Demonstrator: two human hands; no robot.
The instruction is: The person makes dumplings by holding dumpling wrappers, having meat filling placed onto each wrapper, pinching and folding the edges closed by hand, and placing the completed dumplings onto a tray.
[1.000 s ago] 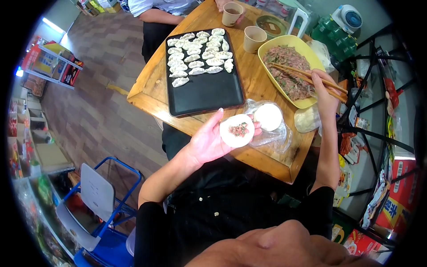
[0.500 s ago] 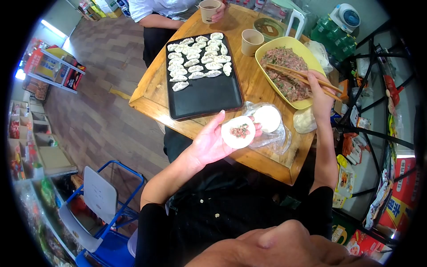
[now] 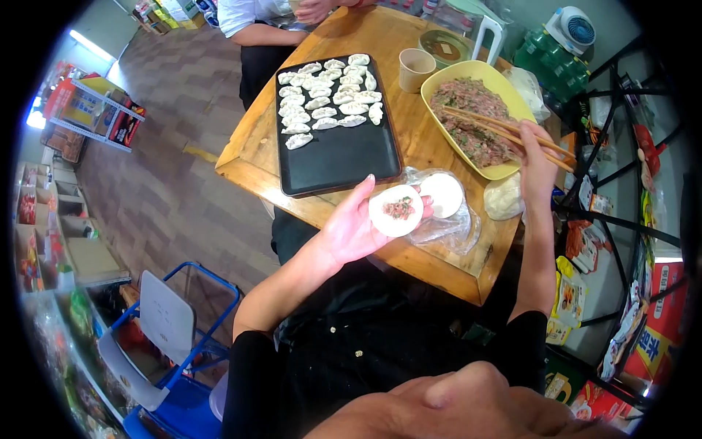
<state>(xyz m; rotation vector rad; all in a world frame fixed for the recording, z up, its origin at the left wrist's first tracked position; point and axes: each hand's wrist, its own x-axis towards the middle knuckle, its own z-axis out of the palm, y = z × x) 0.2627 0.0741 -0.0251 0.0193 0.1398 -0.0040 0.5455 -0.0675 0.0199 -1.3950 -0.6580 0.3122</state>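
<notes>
On my left hand (image 3: 355, 230), palm up near the table's front edge, rests a round dumpling wrapper (image 3: 382, 219) with a small heap of meat filling (image 3: 398, 209) in its middle. My right hand (image 3: 539, 164) grips a pair of wooden chopsticks (image 3: 504, 132). Their tips reach over minced meat (image 3: 472, 110) flecked with green in a yellow bowl (image 3: 425, 91). More round wrappers (image 3: 443, 195) lie on clear plastic (image 3: 457, 235) just beyond my left fingers. A lump of dough (image 3: 502, 197) sits below the bowl, beside my right wrist.
A black tray (image 3: 340, 162) on the wooden table (image 3: 248, 157) carries several rows of folded dumplings (image 3: 319, 102). A paper cup (image 3: 415, 71) stands beside the bowl. Across the table sits another person (image 3: 267, 25). A blue folding chair (image 3: 168, 314) is at left, packed shelves (image 3: 621, 212) at right.
My right hand and the chopsticks have shifted slightly to the right over the bowl. The other person's cup has moved from the table's far side toward their body. My left hand still supports the wrapper.
</notes>
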